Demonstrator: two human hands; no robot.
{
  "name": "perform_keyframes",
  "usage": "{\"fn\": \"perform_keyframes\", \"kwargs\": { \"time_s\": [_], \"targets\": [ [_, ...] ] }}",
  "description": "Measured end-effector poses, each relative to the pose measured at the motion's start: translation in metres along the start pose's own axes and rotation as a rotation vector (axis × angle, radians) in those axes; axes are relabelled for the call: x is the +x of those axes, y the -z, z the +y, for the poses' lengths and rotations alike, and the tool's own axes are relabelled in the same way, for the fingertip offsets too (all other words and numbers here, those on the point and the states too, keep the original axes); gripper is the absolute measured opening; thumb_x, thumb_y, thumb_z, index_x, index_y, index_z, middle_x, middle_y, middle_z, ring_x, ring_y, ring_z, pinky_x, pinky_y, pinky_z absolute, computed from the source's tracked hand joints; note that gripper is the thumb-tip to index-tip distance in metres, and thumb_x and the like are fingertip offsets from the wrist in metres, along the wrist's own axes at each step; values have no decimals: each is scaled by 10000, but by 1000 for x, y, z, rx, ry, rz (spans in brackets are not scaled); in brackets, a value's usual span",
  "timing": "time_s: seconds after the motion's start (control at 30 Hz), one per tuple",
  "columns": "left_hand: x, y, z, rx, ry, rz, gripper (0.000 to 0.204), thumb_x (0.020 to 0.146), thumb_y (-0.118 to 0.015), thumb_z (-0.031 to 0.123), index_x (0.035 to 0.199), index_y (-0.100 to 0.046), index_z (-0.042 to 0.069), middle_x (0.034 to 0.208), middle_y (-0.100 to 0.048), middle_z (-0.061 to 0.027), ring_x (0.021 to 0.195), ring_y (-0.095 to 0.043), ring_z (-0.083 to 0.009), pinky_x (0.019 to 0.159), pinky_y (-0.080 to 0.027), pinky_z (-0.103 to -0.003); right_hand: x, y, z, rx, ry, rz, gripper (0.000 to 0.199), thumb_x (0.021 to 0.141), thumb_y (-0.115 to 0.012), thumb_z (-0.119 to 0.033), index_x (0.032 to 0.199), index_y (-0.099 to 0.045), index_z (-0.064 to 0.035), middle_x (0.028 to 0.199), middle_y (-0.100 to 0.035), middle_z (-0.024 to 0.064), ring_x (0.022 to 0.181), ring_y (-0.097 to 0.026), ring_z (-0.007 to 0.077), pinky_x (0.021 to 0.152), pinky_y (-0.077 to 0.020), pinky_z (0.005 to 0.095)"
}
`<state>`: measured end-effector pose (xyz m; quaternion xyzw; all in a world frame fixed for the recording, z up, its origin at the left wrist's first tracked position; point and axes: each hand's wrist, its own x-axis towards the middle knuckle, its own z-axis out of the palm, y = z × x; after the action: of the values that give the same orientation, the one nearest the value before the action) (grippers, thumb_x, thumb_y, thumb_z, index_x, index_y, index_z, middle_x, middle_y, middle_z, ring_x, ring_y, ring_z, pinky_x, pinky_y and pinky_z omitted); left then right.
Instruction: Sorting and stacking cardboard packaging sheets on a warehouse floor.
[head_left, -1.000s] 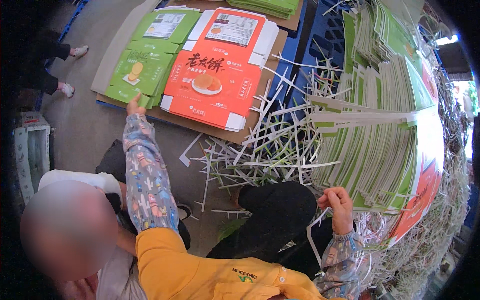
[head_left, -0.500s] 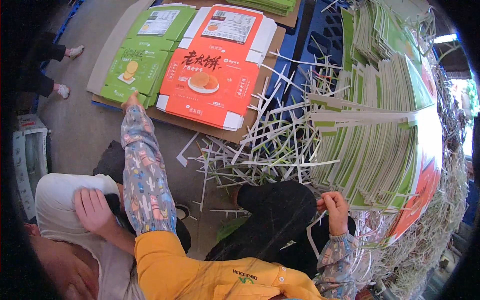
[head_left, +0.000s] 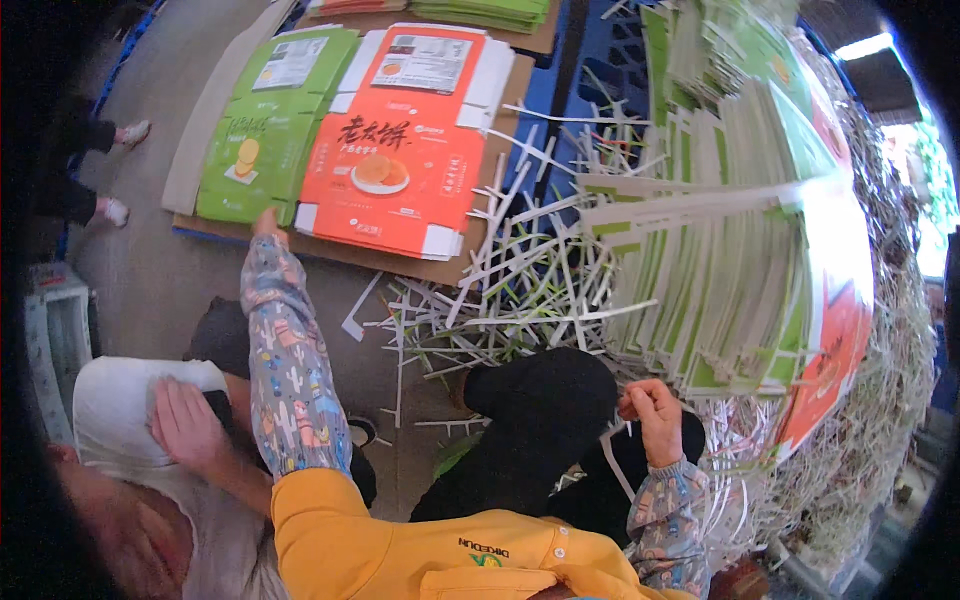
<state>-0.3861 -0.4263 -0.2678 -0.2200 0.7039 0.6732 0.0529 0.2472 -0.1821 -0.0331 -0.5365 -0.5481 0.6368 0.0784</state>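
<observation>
Left hand (head_left: 265, 222) rests flat on the green printed flat carton sheet (head_left: 262, 140) at 11 o'clock. Right hand (head_left: 652, 408) pinches white trim strip (head_left: 610, 460). Tall uncleared sheet stack (head_left: 730, 260) remains at 3 o'clock.

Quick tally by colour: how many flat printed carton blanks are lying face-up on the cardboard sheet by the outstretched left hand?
Green carton blank: 1
Orange carton blank: 1
Total: 2
The left hand touches the green one's near edge; both lie side by side on the cardboard sheet.
</observation>
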Motion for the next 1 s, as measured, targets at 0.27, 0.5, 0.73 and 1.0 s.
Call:
{"fn": "perform_keyframes", "kwargs": {
  "time_s": [0.27, 0.5, 0.73, 1.0],
  "targets": [
    [-149, -32, 23, 291, -265, 149, 527, 664, -575, 60, 1122, -367, -99, 1112, -455, -184, 956, -487, -244, 796, -413, -331, -81, 32, -38, -143, 290, 337, 99, 822, -488, -42, 873, -535, 28, 757, -591, 73, 668, -565, 115, 632, -458, 223],
    [-294, -36, 2, -40, -317, -268, 415, 735, -514, -20, 1131, -391, -1, 1044, -480, -100, 931, -472, -169, 722, -414, -271, -133, 180, -30, -206, 567, 1180, 181, 856, -452, -140, 964, -471, 4, 847, -532, 65, 758, -490, 112, 667, -404, 251],
    [-410, -14, -34, -3, -125, -605, 372, 764, -491, -5, 1122, -392, 11, 988, -506, -96, 782, -534, -143, 641, -430, -235, -103, 331, 94, 363, 6, 1252, 481, 777, -542, -444, 1073, -446, -77, 855, -474, 1, 717, -441, 129, 604, -377, 266],
    [-516, -24, 11, 51, -90, -980, 234, 797, -480, 41, 1029, -474, 8, 905, -563, -90, 723, -547, -131, 637, -429, -224, -64, 317, 96, 873, 402, 534, 352, 834, -494, -306, 1042, -497, -23, 1020, -570, 116, 931, -553, 226, 834, -428, 366]
  ]
}}
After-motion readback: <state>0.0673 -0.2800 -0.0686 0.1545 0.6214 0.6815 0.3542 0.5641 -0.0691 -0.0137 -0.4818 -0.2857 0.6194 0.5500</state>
